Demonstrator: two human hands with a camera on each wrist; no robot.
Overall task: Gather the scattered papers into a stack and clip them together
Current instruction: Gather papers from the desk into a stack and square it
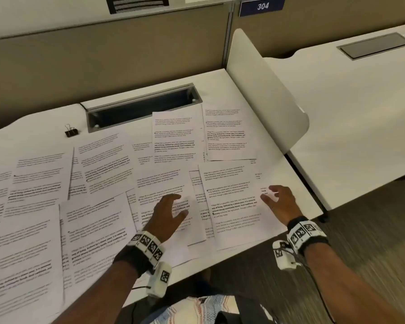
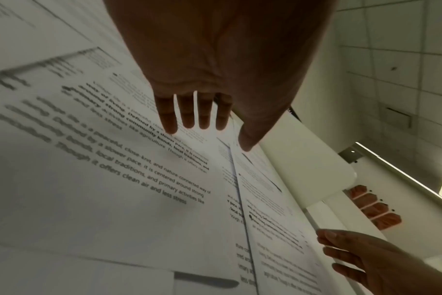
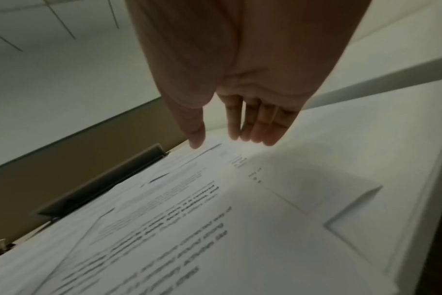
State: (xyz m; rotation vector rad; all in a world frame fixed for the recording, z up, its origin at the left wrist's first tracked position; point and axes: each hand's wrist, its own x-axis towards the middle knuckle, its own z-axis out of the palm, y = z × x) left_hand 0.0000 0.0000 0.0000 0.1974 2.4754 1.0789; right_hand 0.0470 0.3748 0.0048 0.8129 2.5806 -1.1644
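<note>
Several printed sheets (image 1: 98, 174) lie scattered and overlapping across the white desk (image 1: 297, 183). A black binder clip (image 1: 71, 131) stands alone at the back left. My left hand (image 1: 171, 211) hovers with straight fingers just over a middle sheet (image 2: 129, 179); the left wrist view shows its fingers (image 2: 189, 111) spread, holding nothing. My right hand (image 1: 278, 202) is over the right edge of the nearest right-hand sheet (image 1: 234, 206), fingers relaxed and pointing down at the paper (image 3: 215, 219). In the right wrist view its fingertips (image 3: 255, 135) hang close to the page without a grip.
An open grey cable tray (image 1: 143, 106) is sunk into the desk behind the papers. A white curved divider (image 1: 267, 90) rises on the right, with a second desk (image 1: 351, 108) beyond it. A tan partition (image 1: 103, 59) backs the desk. Carpet lies below the front edge.
</note>
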